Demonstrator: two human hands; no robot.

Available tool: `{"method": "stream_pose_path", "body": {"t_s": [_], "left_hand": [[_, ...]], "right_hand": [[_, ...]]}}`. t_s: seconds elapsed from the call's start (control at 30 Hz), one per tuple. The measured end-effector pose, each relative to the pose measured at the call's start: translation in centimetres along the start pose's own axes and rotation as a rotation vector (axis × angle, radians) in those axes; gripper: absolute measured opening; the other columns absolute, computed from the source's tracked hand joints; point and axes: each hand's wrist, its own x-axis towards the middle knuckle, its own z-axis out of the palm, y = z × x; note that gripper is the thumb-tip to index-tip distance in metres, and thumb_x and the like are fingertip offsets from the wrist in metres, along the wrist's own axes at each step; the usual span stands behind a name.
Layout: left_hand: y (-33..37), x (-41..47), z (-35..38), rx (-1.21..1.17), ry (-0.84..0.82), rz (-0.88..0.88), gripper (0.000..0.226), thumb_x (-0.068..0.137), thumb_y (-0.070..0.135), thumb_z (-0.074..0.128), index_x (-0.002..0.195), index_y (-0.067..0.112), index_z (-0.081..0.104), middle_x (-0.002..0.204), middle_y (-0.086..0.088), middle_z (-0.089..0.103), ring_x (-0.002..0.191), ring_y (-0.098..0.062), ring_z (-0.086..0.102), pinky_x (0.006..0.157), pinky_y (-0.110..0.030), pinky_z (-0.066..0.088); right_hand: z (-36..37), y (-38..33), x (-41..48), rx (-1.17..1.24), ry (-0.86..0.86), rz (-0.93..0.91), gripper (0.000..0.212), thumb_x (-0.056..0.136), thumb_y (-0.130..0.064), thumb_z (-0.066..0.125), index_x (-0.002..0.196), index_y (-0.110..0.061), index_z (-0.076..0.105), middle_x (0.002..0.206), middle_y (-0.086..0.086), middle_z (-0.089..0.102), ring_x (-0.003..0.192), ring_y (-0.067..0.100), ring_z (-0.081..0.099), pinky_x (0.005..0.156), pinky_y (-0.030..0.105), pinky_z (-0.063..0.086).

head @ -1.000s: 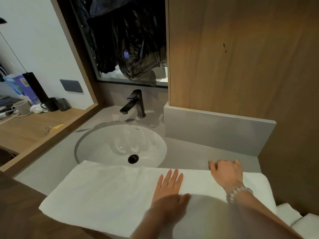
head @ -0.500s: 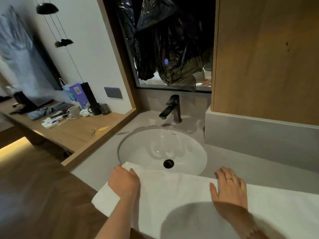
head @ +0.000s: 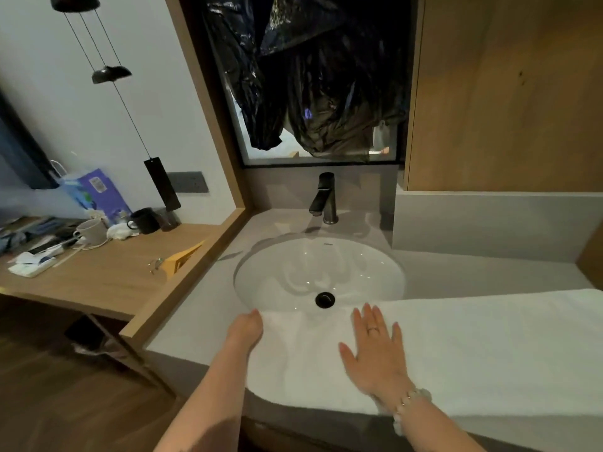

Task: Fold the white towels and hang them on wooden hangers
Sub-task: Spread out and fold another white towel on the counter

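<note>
**Fingers spread and curled on the towel**

Fingers (head: 372, 324) of the right hand (head: 375, 353) lie apart, flat on the towel (head: 473, 347). The left hand (head: 245, 328) curls closed on its left edge. The towel lies along the near worktop (head: 195, 318), overlapping the sink (head: 319, 272) rim.

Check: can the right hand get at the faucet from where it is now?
Probably yes. The right hand lies flat on the white towel, palm down and holding nothing. Only the open sink basin lies between it and the faucet; nothing blocks a forward reach.
</note>
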Motion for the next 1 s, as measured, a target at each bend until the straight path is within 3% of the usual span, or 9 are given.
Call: {"method": "stream_pose_path", "body": {"t_s": [0.1,0.17,0.3,0.47,0.6,0.67,0.77,0.9,1.0], "left_hand": [[-0.6,0.0,0.1,-0.185,-0.057,0.181,0.038,0.103,0.017,0.029,0.107,0.002,0.063,0.113,-0.016,0.062,0.110,-0.030,0.055,0.092,-0.030,0.037],[-1.0,-0.1,0.2,-0.345,-0.087,0.223,0.033,0.102,0.017,0.033,0.088,0.011,0.062,0.091,-0.007,0.063,0.098,-0.030,0.060,0.083,-0.028,0.040],[-0.9,-0.4,-0.7,-0.263,-0.148,0.062,0.046,0.102,0.031,0.036,0.126,-0.004,0.054,0.127,-0.018,0.057,0.120,-0.032,0.052,0.100,-0.033,0.040],[-1.2,0.6,-2.1,-0.290,-0.103,0.109,0.035,0.099,0.018,0.046,0.126,-0.004,0.054,0.122,-0.018,0.059,0.106,-0.029,0.057,0.086,-0.030,0.042],[-3.5,2.1,-2.8,-0.084,0.101,0.150,0.039,0.098,0.020,0.047,0.135,0.007,0.042,0.132,-0.016,0.052,0.119,-0.032,0.050,0.093,-0.036,0.039],[-4.8,2.8,-2.9,0.047,0.188,0.147,0.040,0.098,0.023,0.045,0.136,0.011,0.039,0.129,-0.014,0.055,0.115,-0.032,0.053,0.092,-0.039,0.042],[-5.3,2.8,-2.5,0.157,0.306,0.179,0.037,0.097,0.022,0.048,0.132,0.013,0.041,0.122,-0.012,0.059,0.107,-0.030,0.057,0.087,-0.039,0.046],[-3.1,1.3,-0.3,0.515,0.494,0.375,0.041,0.094,0.016,0.049,0.133,0.008,0.040,0.132,-0.011,0.047,0.119,-0.028,0.047,0.100,-0.038,0.038],[1.1,-2.7,5.9,0.420,0.411,0.740,0.041,0.088,0.022,0.056,0.123,0.000,0.055,0.120,-0.018,0.059,0.109,-0.037,0.056,0.091,-0.045,0.045]], "right_hand": [[1.7,-1.9,-0.6,-0.047,-0.064,-0.076,0.116,0.048,-0.072,-0.044,0.149,-0.021,-0.017,0.156,0.000,-0.025,0.134,0.011,-0.033,0.096,0.041,-0.036],[1.9,-1.7,-0.5,-0.097,-0.085,-0.075,0.132,0.029,-0.065,-0.054,0.148,-0.021,-0.018,0.154,-0.002,-0.027,0.128,0.010,-0.035,0.086,0.039,-0.041],[1.7,-2.1,-0.9,-0.066,-0.063,-0.063,0.108,0.050,-0.070,-0.042,0.144,-0.020,-0.024,0.143,-0.005,-0.035,0.128,0.008,-0.034,0.097,0.042,-0.036],[2.1,-3.4,-1.9,0.000,-0.031,-0.004,0.111,0.041,-0.064,-0.050,0.137,-0.015,-0.024,0.145,-0.004,-0.031,0.132,0.010,-0.031,0.087,0.036,-0.040],[3.6,-7.1,-3.1,0.137,-0.141,0.024,0.081,0.093,-0.052,-0.003,0.133,-0.007,0.053,0.143,0.011,0.045,0.137,0.023,0.034,0.110,0.044,-0.005],[3.3,-8.5,-3.0,0.137,-0.162,0.000,0.081,0.085,-0.055,-0.001,0.142,-0.007,0.031,0.153,0.011,0.023,0.144,0.022,0.014,0.107,0.044,-0.015],[3.5,-8.9,-2.6,0.049,-0.111,-0.033,0.099,0.054,-0.067,-0.038,0.136,-0.015,-0.028,0.148,-0.002,-0.033,0.132,0.012,-0.033,0.093,0.040,-0.037],[1.4,-6.0,-2.3,0.219,0.004,0.005,0.081,0.082,-0.057,-0.008,0.152,-0.016,-0.001,0.159,-0.001,-0.011,0.146,0.014,-0.012,0.113,0.028,-0.010],[-0.9,-1.0,-2.7,0.248,0.227,0.098,0.054,0.098,-0.030,0.020,0.150,-0.014,0.022,0.159,0.002,0.011,0.147,0.017,0.007,0.117,0.029,0.005]]}}
